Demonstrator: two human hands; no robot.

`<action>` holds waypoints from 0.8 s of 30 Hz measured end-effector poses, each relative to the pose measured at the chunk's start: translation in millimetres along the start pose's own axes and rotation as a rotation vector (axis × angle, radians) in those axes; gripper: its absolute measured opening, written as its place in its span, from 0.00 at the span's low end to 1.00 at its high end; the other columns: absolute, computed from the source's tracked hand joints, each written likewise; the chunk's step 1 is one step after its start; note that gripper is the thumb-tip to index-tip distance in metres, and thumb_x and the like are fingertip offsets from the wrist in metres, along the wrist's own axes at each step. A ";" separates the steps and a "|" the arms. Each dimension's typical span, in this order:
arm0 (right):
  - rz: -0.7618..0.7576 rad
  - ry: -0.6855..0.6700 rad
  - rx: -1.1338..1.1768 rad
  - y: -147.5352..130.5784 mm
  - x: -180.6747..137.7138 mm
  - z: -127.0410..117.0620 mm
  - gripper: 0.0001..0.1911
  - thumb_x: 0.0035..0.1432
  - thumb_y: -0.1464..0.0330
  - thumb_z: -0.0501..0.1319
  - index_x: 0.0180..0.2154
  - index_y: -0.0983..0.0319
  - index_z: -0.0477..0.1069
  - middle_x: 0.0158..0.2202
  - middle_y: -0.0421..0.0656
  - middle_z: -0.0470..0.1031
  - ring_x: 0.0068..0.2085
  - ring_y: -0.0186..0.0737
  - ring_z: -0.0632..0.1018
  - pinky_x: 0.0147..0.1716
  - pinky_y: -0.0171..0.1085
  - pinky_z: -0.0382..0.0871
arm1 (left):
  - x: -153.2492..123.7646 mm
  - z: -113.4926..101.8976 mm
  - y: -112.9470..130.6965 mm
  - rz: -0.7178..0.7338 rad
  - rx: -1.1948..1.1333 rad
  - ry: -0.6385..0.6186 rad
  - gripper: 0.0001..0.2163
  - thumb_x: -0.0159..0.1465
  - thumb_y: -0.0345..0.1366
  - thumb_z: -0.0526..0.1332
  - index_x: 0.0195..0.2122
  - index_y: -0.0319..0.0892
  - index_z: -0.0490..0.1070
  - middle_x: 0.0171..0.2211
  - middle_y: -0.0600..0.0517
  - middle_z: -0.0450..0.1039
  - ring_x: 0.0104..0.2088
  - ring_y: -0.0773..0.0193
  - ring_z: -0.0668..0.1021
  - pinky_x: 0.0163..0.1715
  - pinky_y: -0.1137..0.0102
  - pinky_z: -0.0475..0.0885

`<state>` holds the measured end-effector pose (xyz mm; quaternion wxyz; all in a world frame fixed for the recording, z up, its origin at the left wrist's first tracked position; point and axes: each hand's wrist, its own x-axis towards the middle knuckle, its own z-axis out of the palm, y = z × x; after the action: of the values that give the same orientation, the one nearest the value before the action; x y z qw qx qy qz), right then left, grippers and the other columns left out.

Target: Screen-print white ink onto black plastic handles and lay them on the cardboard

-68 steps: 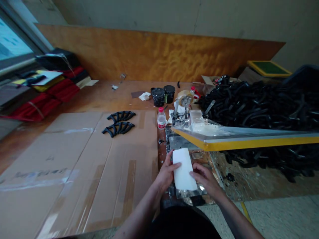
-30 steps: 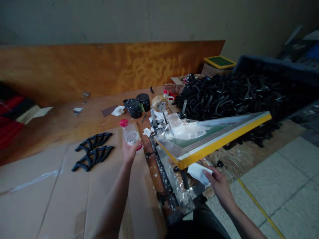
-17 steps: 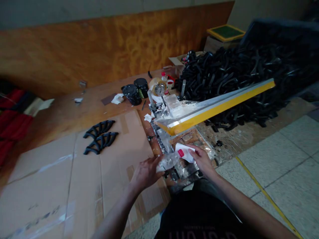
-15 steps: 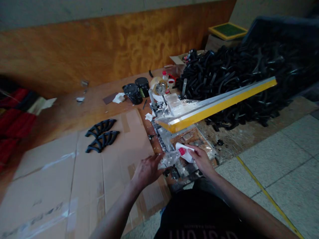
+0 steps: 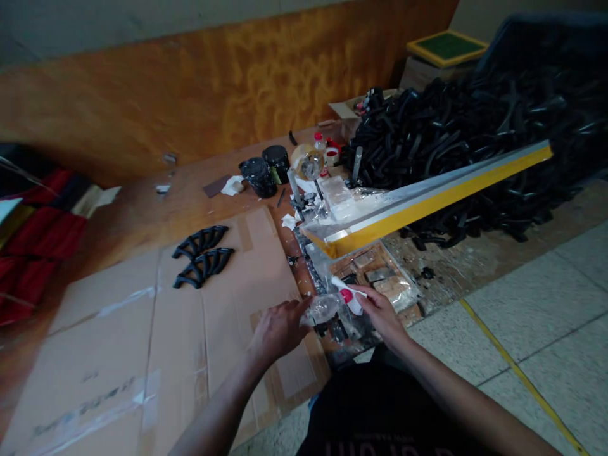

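Observation:
My left hand (image 5: 281,329) is closed around a clear plastic bottle (image 5: 323,309) lying on its side in the air, its red cap end pointing right. A folded white tissue (image 5: 354,306) is pinched in my right hand (image 5: 382,315), right at the bottle's red end. Whether the tissue touches the bottle's mouth, I cannot tell. Both hands are over the near edge of a worktop, in front of a wooden fixture (image 5: 387,278). Above that fixture, a yellow-edged screen frame (image 5: 441,201) slants up to the right.
Black curved plastic parts (image 5: 202,267) lie in two rows on a cardboard sheet (image 5: 114,316). A large heap of similar black parts (image 5: 427,133) stands at the back right. Two dark tubs (image 5: 259,177), a tape roll (image 5: 306,159) and another red-capped bottle (image 5: 319,140) stand behind the frame.
The bottle and tissue have come together, with the red end now against the tissue's near side. The tissue looks more folded. The view has shifted slightly left.

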<state>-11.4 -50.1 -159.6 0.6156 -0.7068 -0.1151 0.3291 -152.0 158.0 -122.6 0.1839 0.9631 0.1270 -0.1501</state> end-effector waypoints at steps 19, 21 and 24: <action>-0.012 0.307 -0.091 6.0 -1.7 -45.5 0.23 0.55 0.52 0.60 0.47 0.59 0.76 0.48 0.47 0.78 0.43 0.47 0.77 0.42 0.42 0.69 | 185.1 -39.3 -105.9 -0.250 -1.133 0.859 0.20 0.47 0.33 0.70 0.41 0.37 0.69 0.39 0.48 0.76 0.37 0.64 0.77 0.44 0.66 0.73; -0.043 0.370 -0.170 7.6 -3.7 -55.7 0.23 0.55 0.52 0.60 0.47 0.59 0.76 0.49 0.47 0.77 0.46 0.49 0.76 0.47 0.45 0.68 | 213.2 -41.5 -105.8 -0.285 -1.117 0.868 0.19 0.49 0.29 0.69 0.42 0.36 0.69 0.40 0.48 0.76 0.37 0.64 0.77 0.44 0.66 0.73; -0.069 0.440 -0.254 10.4 -6.2 -66.6 0.23 0.56 0.53 0.59 0.47 0.58 0.76 0.50 0.47 0.77 0.48 0.50 0.76 0.50 0.49 0.67 | 235.2 -36.7 -100.4 -0.315 -1.096 0.849 0.17 0.56 0.32 0.67 0.46 0.36 0.69 0.43 0.46 0.74 0.40 0.62 0.76 0.43 0.63 0.73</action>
<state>21.8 -108.8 -165.8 0.5428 -0.8288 -0.0427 0.1290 43.8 307.3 -200.8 0.5524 0.6775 0.3828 0.2988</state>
